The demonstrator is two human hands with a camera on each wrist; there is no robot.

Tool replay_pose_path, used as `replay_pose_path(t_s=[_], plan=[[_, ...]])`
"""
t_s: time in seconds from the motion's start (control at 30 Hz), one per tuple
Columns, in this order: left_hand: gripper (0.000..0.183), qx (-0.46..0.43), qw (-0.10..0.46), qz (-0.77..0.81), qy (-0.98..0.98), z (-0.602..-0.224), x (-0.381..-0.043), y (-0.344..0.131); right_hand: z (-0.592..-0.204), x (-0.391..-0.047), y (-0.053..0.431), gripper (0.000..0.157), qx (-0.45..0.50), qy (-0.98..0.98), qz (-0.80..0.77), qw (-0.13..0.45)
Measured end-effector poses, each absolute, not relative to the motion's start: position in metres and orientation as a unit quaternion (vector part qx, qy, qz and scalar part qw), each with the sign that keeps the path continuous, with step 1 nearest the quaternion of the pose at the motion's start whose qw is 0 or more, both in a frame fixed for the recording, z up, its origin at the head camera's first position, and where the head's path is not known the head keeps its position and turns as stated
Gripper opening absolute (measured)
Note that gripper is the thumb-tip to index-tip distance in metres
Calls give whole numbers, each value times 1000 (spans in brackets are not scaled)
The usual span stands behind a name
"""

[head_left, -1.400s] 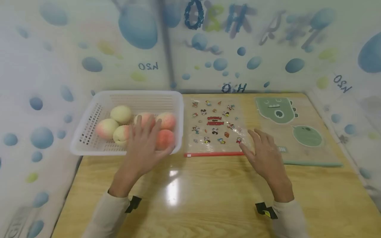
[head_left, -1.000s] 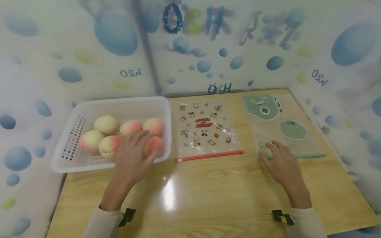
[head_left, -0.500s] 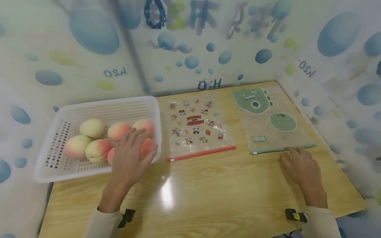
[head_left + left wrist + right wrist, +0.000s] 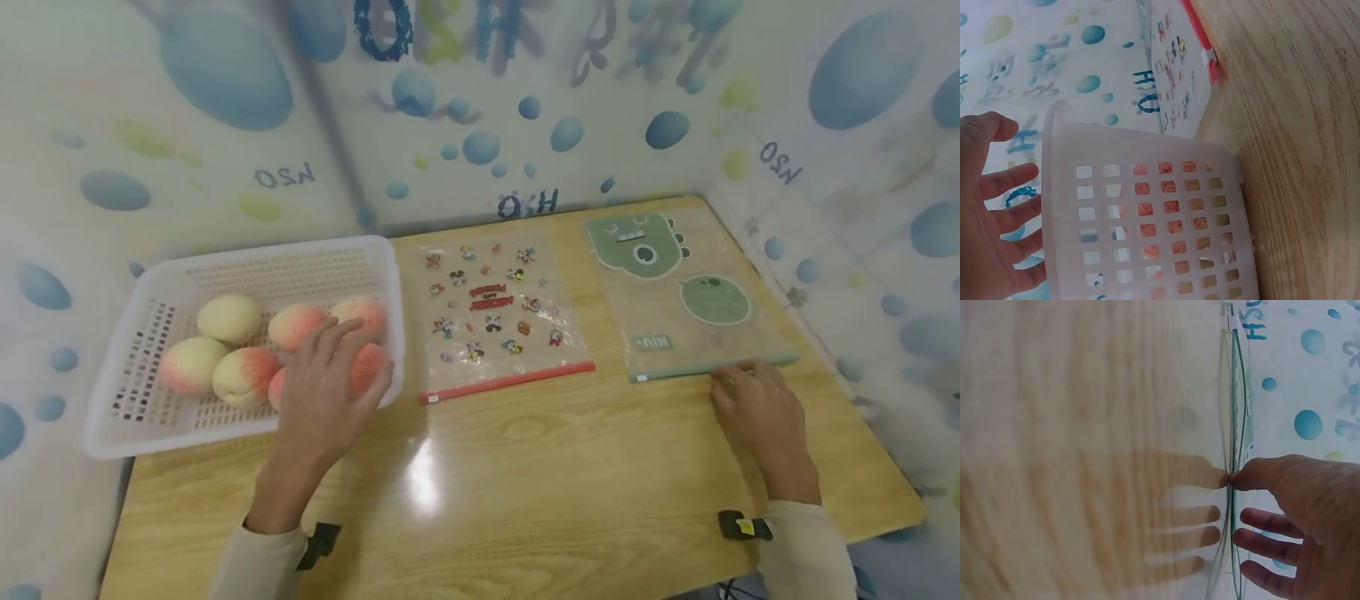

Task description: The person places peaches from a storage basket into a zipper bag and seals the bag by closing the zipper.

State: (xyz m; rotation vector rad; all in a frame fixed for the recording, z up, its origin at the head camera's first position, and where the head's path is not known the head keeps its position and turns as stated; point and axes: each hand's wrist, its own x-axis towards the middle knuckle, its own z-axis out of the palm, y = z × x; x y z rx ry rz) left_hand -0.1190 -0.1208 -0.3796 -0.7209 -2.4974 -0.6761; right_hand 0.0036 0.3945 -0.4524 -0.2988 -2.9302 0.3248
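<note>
Over the front rim of a white plastic basket (image 4: 247,250) my left hand (image 4: 318,400) hovers with its fingers spread, among several peaches (image 4: 245,377). In the left wrist view that hand (image 4: 997,219) is beside the basket's rim, and no peach is in its grasp. My right hand (image 4: 761,417) is at the green zip edge of a clear zip bag (image 4: 645,317) printed with a green dinosaur. In the right wrist view its thumb (image 4: 1260,474) touches the bag's edge, while the other visible fingers (image 4: 1266,547) reach forward, slightly apart from the table's surface.
Between basket and dinosaur bag lies another clear zip bag (image 4: 495,317), with cartoon figures and a red slider edge. All rest on a wooden table (image 4: 525,492). A patterned wall (image 4: 465,108) closes off the back and sides.
My right hand has moved right and down from between the two bags to the green zip edge. The left hand stays over the basket. The head view has swung right.
</note>
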Motion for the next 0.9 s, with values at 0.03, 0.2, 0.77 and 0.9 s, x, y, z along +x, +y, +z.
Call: replay_pose_path(t_s=[0.03, 0.2, 0.77, 0.9], plan=[[34, -262, 229, -246, -905, -379, -119, -121, -452, 2, 394, 19, -99, -985, 112, 90], [33, -260, 233, -249, -903, -379, -118, -124, -452, -3, 391, 15, -92, -984, 121, 90], [35, -258, 214, -243, -910, -378, -118, -126, -451, -13, 387, 20, 9, -975, 89, 204], [35, -261, 216, -247, -908, -377, -117, -127, -445, -17, 385, 19, 53, -956, 63, 281]])
